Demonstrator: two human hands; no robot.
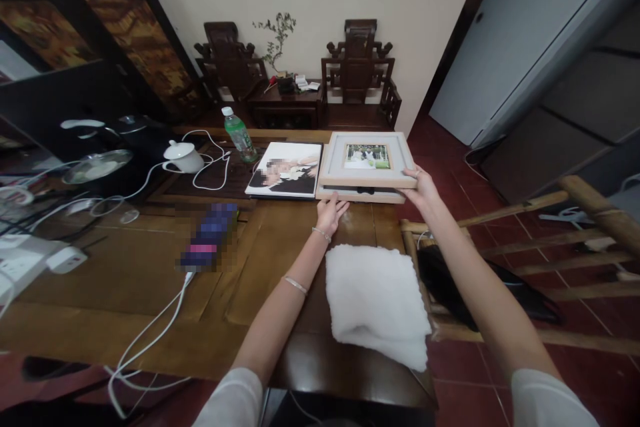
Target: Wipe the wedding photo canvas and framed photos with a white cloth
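Observation:
A light wooden picture frame [367, 157] with a small photo in a white mat sits above a second light wooden frame [370, 195]. A gap with something dark in it shows between the two along the front. My right hand [421, 188] grips the upper frame's front right corner, thumb on top and fingers beneath. My left hand [332, 214] rests against the lower frame's front edge near its left corner, fingers apart. Just left of the frames lies a photo album [285, 170] with a picture on its cover. A white cloth [377, 303] is spread between my forearms.
On the wooden table [280, 247] are a phone [210, 237] on a white cable, a green-labelled bottle [239, 135], a lidded white cup [183, 157] and a power strip [30, 263]. A bamboo chair [530, 247] stands at the right, dark wooden chairs [360, 73] by the wall.

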